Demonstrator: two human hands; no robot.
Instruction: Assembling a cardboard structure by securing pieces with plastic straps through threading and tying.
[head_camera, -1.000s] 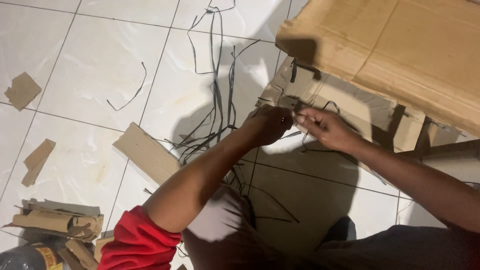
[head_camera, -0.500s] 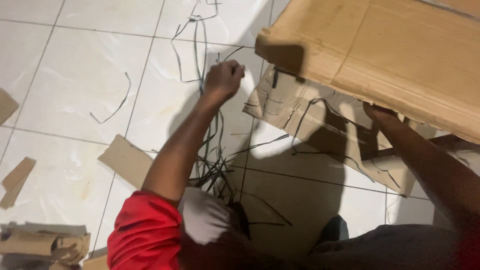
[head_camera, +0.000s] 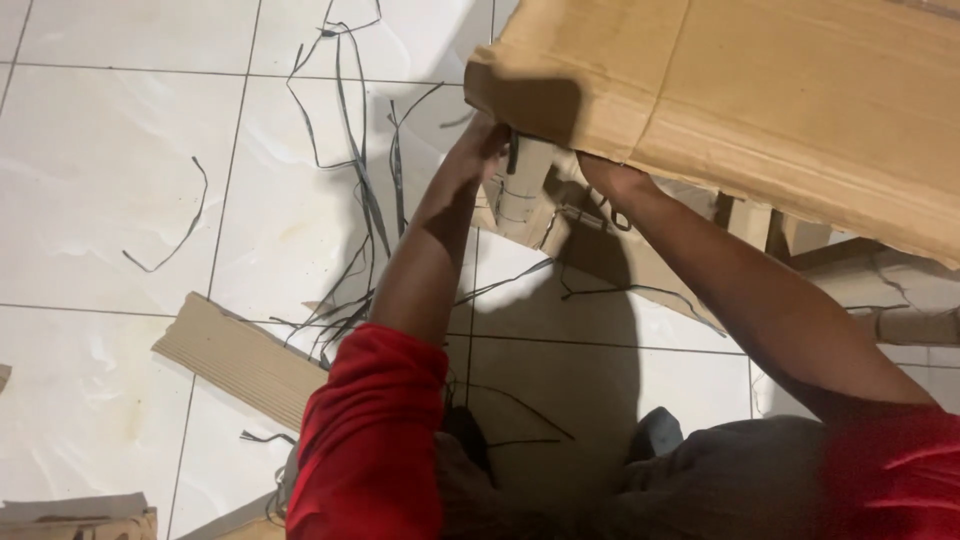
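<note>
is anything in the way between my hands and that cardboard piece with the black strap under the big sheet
Partly. The big cardboard sheet overhangs the spot and hides the right hand, so only its wrist shows. The left hand is already at the smaller cardboard piece, beside the black strap, with nothing visible between them.

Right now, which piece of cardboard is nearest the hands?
The big cardboard sheet at the upper right: both the left hand and right hand reach under its lower edge. The ribbed cardboard strip lies apart, lower left on the tiles.
</note>
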